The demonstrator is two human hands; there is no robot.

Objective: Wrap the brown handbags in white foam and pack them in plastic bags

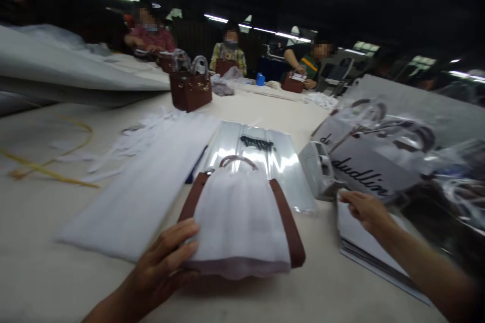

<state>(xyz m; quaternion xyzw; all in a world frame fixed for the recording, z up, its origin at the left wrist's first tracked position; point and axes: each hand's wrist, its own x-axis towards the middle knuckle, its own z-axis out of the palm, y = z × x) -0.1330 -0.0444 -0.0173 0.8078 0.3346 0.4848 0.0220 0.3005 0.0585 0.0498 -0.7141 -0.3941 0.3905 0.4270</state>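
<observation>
A brown handbag [290,227] with a white soft sheet [240,217] draped over its front stands before me, tilted back on the table. Its carry handle [238,160] sticks up at the top. My left hand [162,257] grips the bag's lower left side, fingers on the white sheet and thumb underneath. To the right, my right hand [364,207] is closed, fingertips at the near end of a grey-white tape dispenser [318,169] and over the corner of a stack of white cards [373,239]. Blur hides what those fingertips pinch.
White soft sheets [147,192] lie left; clear plastic bags [265,149] lie behind the handbag. Wrapped bags with "dudlin" lettering [359,171] crowd the right. Another brown bag [190,90] stands farther back. Yellow straps [49,169] lie at left. Several people [227,53] work across the table.
</observation>
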